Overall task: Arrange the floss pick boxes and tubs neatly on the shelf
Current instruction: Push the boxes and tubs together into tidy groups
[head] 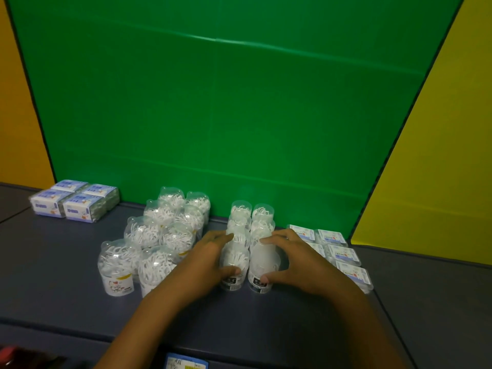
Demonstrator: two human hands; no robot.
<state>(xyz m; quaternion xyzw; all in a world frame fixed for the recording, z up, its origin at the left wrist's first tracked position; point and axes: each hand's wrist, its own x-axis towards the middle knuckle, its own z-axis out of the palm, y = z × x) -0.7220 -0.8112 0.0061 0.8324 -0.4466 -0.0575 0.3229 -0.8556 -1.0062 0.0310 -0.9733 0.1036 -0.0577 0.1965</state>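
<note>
While both hands [210, 258] [288, 258] grip two front tubs [234, 265], four boxes [74, 202] sit left.

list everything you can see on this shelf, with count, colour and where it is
blue-and-white floss pick boxes: four, back left, two by two
clear bear-eared tubs of white floss picks: about eight, left of centre, two rows
clear narrow cylindrical tubs with black labels: two rows running front to back, centre
clear flat floss pick packs with blue labels: at least five, right
dark blue-grey shelf: one, beneath all
green backdrop: one, behind
left hand: grips front-left narrow tub
right hand: grips front-right narrow tub
</note>
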